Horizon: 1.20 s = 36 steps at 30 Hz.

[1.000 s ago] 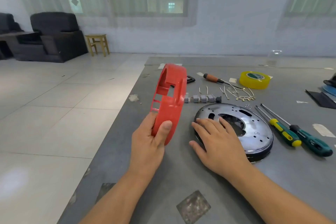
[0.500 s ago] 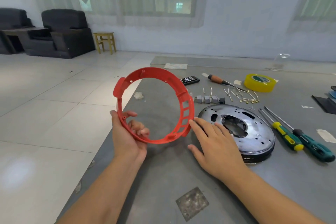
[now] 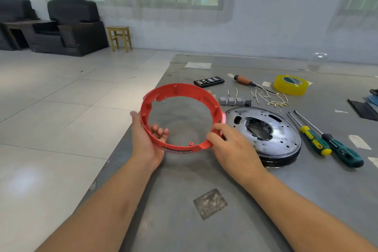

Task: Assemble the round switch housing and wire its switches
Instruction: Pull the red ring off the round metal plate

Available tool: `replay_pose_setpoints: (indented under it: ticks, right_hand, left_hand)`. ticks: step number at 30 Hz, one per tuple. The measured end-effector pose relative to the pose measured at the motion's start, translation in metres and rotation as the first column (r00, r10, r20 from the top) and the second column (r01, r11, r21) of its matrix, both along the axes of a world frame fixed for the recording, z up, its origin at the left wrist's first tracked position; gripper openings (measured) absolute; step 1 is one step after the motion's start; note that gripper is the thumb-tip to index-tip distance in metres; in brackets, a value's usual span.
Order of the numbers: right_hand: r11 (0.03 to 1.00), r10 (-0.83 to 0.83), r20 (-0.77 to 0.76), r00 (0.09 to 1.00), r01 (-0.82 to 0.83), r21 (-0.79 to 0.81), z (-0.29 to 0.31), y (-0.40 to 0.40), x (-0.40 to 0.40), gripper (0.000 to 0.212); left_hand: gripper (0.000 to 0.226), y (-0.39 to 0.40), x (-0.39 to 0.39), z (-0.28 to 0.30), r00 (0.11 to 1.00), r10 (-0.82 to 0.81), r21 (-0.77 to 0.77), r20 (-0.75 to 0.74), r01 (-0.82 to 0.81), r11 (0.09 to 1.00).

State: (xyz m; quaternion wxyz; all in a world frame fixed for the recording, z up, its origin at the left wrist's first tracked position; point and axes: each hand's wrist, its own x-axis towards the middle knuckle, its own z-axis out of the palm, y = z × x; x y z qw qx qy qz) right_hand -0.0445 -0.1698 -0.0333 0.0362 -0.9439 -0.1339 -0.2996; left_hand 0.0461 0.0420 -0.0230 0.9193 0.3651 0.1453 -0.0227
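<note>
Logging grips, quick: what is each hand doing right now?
Left hand: grips the red ring at its left edge.
Right hand: holds the ring's right edge.

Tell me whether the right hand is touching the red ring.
Touching. The head view shows the right hand with thumb and fingers pinching the red ring at its near right rim.

Left hand (image 3: 147, 143) palm hidden behind red ring (image 3: 182, 117); only fingertips (image 3: 158, 130) show inside it. Right hand (image 3: 233, 145) covers ring's near-right rim and near edge of metal disc (image 3: 266, 129). Dark objects (image 3: 368, 106) at right cut off by frame edge. Tiny screws (image 3: 279, 111) too small to count. Both forearms cut off by bottom edge.
</note>
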Motion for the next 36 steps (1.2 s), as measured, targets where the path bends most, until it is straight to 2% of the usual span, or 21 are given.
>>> replay_pose_setpoints:
  ticks: [2,4,7,10,13,15,17,18,21,23,25,27,29,32,36]
  right_hand:
    - [1.000,-0.001,-0.036,0.999,0.001,0.000,0.000,0.001,-0.003,0.016]
    - [1.000,-0.004,-0.095,0.995,0.004,-0.007,0.002,0.001,-0.004,0.014]
    - [1.000,0.014,-0.121,0.993,-0.016,-0.015,0.005,0.003,-0.006,0.013]
    - [1.000,0.012,-0.114,0.993,-0.014,-0.017,0.007,0.006,-0.006,0.011]
    - [0.998,0.012,-0.110,0.994,-0.019,-0.058,0.006,0.008,-0.005,0.014]
    - [0.998,0.010,-0.112,0.994,-0.018,-0.064,0.005,0.009,-0.004,0.018]
    - [1.000,0.020,-0.110,0.994,-0.022,-0.017,0.005,0.008,-0.004,0.023]
    - [1.000,0.030,-0.112,0.993,-0.031,-0.005,0.005,0.008,-0.004,0.028]
    - [1.000,0.006,-0.117,0.993,-0.005,0.005,0.008,-0.001,-0.008,0.050]
    - [0.991,-0.135,-0.032,0.990,0.136,0.009,0.013,-0.017,-0.014,0.060]
    - [0.941,-0.339,-0.015,0.941,0.338,-0.025,0.017,-0.036,-0.020,0.074]
    - [0.883,-0.468,-0.142,0.872,0.459,-0.097,0.017,-0.051,-0.024,0.096]
    - [0.863,-0.504,-0.270,0.820,0.489,-0.128,0.011,-0.059,-0.023,0.109]
    - [0.869,-0.490,-0.329,0.807,0.483,-0.107,0.008,-0.061,-0.019,0.109]
    - [0.876,-0.477,-0.309,0.823,0.474,-0.088,0.013,-0.063,-0.019,0.095]
  left_hand:
    - [0.040,-0.001,0.004,0.001,0.991,0.117,0.175,0.070,-0.128,0.976]
    - [0.030,-0.002,0.005,-0.001,0.970,0.174,0.378,0.170,-0.227,0.898]
    - [0.042,-0.001,0.001,-0.010,0.959,0.041,0.548,0.280,-0.195,0.813]
    - [0.062,0.001,-0.001,-0.014,0.956,-0.095,0.722,0.277,-0.142,0.677]
    - [0.069,-0.002,-0.008,-0.011,0.958,-0.154,0.885,0.243,-0.153,0.440]
    - [0.058,-0.006,-0.018,-0.011,0.925,-0.267,0.949,0.270,-0.208,0.238]
    - [0.042,-0.009,-0.029,-0.012,0.863,-0.405,0.948,0.303,-0.318,0.030]
    - [0.039,-0.011,-0.034,-0.012,0.825,-0.471,0.929,0.312,-0.370,-0.032]
    - [0.032,-0.017,-0.042,-0.010,0.761,-0.569,0.899,0.312,-0.430,-0.082]
    - [0.031,-0.018,-0.043,-0.011,0.745,-0.593,0.890,0.306,-0.444,-0.099]
    - [0.038,-0.017,-0.042,-0.014,0.731,-0.621,0.870,0.283,-0.468,-0.155]
    - [0.046,-0.016,-0.043,-0.016,0.715,-0.651,0.855,0.255,-0.482,-0.194]
    - [0.049,-0.018,-0.045,-0.017,0.701,-0.674,0.841,0.232,-0.493,-0.223]
    - [0.043,-0.020,-0.046,-0.018,0.699,-0.686,0.829,0.203,-0.496,-0.260]
    - [0.045,-0.018,-0.047,-0.015,0.697,-0.691,0.835,0.193,-0.486,-0.257]
